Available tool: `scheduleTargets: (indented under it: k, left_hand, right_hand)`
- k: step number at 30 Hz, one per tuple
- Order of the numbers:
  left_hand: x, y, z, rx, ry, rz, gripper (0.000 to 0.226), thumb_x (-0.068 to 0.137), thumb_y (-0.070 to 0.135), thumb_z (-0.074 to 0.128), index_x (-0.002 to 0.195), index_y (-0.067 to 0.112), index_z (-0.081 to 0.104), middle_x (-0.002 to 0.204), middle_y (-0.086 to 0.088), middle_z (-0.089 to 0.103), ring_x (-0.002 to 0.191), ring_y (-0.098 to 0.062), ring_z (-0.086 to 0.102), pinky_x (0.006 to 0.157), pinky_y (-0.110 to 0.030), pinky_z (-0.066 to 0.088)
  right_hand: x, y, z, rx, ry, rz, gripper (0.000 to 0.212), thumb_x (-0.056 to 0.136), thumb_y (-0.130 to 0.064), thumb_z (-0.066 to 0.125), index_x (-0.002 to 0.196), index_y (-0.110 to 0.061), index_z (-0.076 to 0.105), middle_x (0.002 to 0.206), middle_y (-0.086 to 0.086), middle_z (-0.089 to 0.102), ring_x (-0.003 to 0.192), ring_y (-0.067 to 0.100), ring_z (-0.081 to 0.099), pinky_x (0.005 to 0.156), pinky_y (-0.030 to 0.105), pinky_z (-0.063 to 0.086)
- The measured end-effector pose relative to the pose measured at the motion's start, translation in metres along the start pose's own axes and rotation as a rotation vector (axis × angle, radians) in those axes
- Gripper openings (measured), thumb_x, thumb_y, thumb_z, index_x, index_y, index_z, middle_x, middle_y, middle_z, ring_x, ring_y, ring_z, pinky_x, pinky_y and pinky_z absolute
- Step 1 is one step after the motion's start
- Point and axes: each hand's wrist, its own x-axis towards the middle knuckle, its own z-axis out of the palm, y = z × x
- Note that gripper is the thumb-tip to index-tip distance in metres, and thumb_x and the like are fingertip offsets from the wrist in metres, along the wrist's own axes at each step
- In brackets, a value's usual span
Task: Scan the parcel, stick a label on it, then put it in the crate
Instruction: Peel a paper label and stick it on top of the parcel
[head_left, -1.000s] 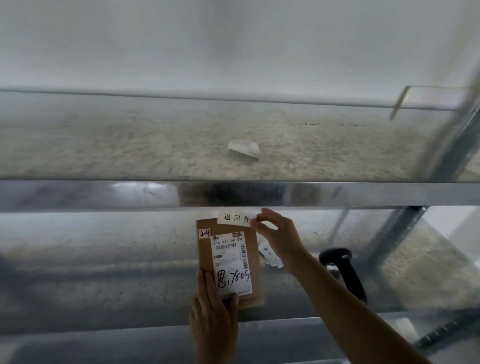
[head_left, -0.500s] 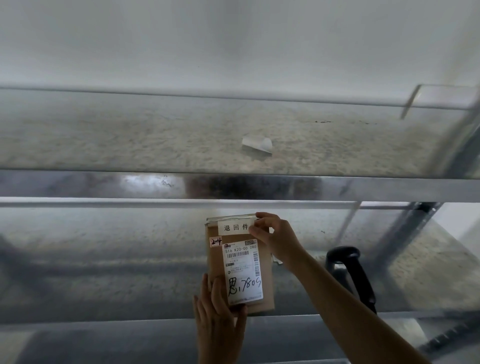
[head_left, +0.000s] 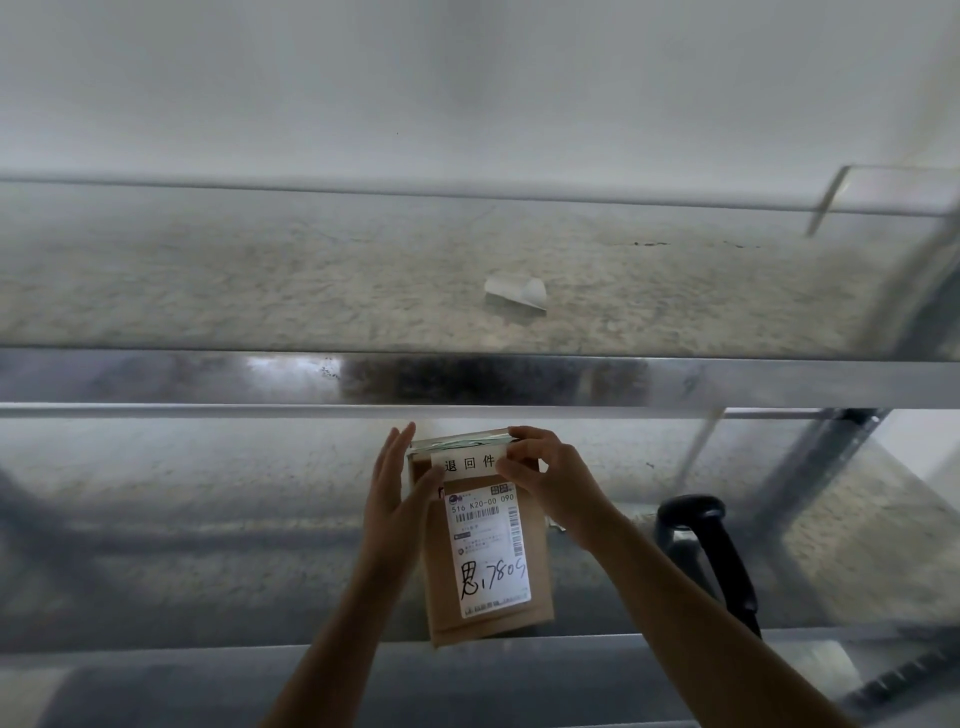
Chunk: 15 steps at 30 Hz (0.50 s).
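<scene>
The rack (head_left: 467, 379) fills my view, a paper scrap (head_left: 517, 295) lying mid-way along its upper shelf. On the lower shelf, near its front edge, the parcel (head_left: 488, 618) lies flat, the scanner (head_left: 711, 556) to its right. My left hand (head_left: 397, 483) grips the parcel's top-left corner; my right hand (head_left: 550, 478) pinches the label (head_left: 467, 462) against its top edge.

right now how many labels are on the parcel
2. A small white strip lies across the top of the parcel, with the right hand and left hand on its ends; a big shipping label sits below it. The left hand may hide more.
</scene>
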Motion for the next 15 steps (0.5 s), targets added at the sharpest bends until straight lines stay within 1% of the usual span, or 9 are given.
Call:
scheduleTargets:
  k: [1, 4, 6, 8, 11, 12, 13, 15]
  left_hand:
    - [0.002, -0.001, 0.000, -0.014, -0.013, -0.004, 0.051, 0.076, 0.053, 0.056, 0.123, 0.060, 0.035, 0.152, 0.001, 0.029, 0.135, -0.024, 0.038, 0.101, -0.052, 0.045]
    - [0.003, -0.005, 0.005, -0.085, -0.024, -0.019, 0.046, 0.089, 0.024, 0.055, 0.130, 0.038, 0.038, 0.153, 0.002, 0.027, 0.135, -0.025, 0.038, 0.099, -0.051, 0.046]
    - [0.002, -0.006, 0.008, -0.131, -0.024, -0.018, 0.043, 0.091, 0.015, 0.052, 0.128, 0.032, 0.041, 0.153, 0.002, 0.027, 0.134, -0.024, 0.039, 0.100, -0.050, 0.046]
    - [0.001, -0.005, 0.010, -0.140, -0.016, -0.011, 0.041, 0.091, 0.012, 0.051, 0.129, 0.025, 0.043, 0.153, 0.002, 0.027, 0.131, -0.022, 0.043, 0.097, -0.043, 0.049]
    - [0.000, -0.003, 0.014, -0.137, 0.004, -0.019, 0.043, 0.092, 0.010, 0.049, 0.134, 0.014, 0.042, 0.149, 0.005, 0.029, 0.122, -0.014, 0.047, 0.085, -0.024, 0.054]
    - [0.000, -0.002, 0.015, -0.137, 0.008, -0.022, 0.043, 0.092, 0.010, 0.049, 0.134, 0.014, 0.042, 0.149, 0.006, 0.030, 0.121, -0.013, 0.047, 0.083, -0.022, 0.054]
    - [0.001, -0.002, 0.015, -0.137, 0.012, -0.021, 0.043, 0.092, 0.010, 0.049, 0.134, 0.014, 0.042, 0.149, 0.005, 0.030, 0.122, -0.014, 0.047, 0.086, -0.024, 0.053]
    - [0.001, -0.003, 0.014, -0.127, 0.020, -0.013, 0.042, 0.092, 0.010, 0.049, 0.134, 0.014, 0.042, 0.151, 0.001, 0.029, 0.127, -0.018, 0.045, 0.093, -0.033, 0.051]
  right_hand:
    - [0.000, 0.000, 0.000, -0.007, 0.002, -0.004, 0.019, 0.087, -0.012, 0.063, 0.098, 0.003, 0.067, 0.136, 0.004, 0.046, 0.094, 0.010, 0.059, 0.078, 0.018, 0.056]
    - [0.002, 0.002, 0.001, -0.024, 0.008, -0.016, 0.024, 0.087, -0.011, 0.062, 0.103, 0.006, 0.065, 0.136, 0.005, 0.045, 0.098, 0.011, 0.057, 0.073, 0.012, 0.055]
    - [0.004, 0.002, 0.001, -0.032, 0.014, -0.013, 0.025, 0.088, -0.012, 0.062, 0.105, 0.007, 0.065, 0.137, 0.005, 0.045, 0.099, 0.012, 0.057, 0.072, 0.011, 0.055]
    - [0.005, 0.001, 0.001, -0.033, 0.016, -0.009, 0.026, 0.088, -0.012, 0.062, 0.106, 0.007, 0.065, 0.136, 0.005, 0.046, 0.100, 0.013, 0.057, 0.072, 0.012, 0.055]
    - [0.007, 0.002, 0.001, -0.049, 0.030, -0.013, 0.027, 0.088, -0.012, 0.062, 0.107, 0.007, 0.064, 0.135, 0.006, 0.047, 0.102, 0.014, 0.057, 0.074, 0.015, 0.056]
    - [0.007, 0.002, 0.002, -0.052, 0.035, -0.012, 0.026, 0.088, -0.012, 0.062, 0.106, 0.007, 0.065, 0.135, 0.007, 0.047, 0.102, 0.015, 0.057, 0.076, 0.016, 0.056]
    - [0.008, 0.003, 0.002, -0.054, 0.038, -0.010, 0.026, 0.087, -0.012, 0.063, 0.106, 0.007, 0.065, 0.135, 0.007, 0.048, 0.102, 0.015, 0.058, 0.077, 0.017, 0.056]
    - [0.008, 0.003, 0.003, -0.057, 0.043, -0.002, 0.026, 0.087, -0.012, 0.063, 0.105, 0.007, 0.065, 0.135, 0.007, 0.047, 0.103, 0.016, 0.058, 0.078, 0.018, 0.056]
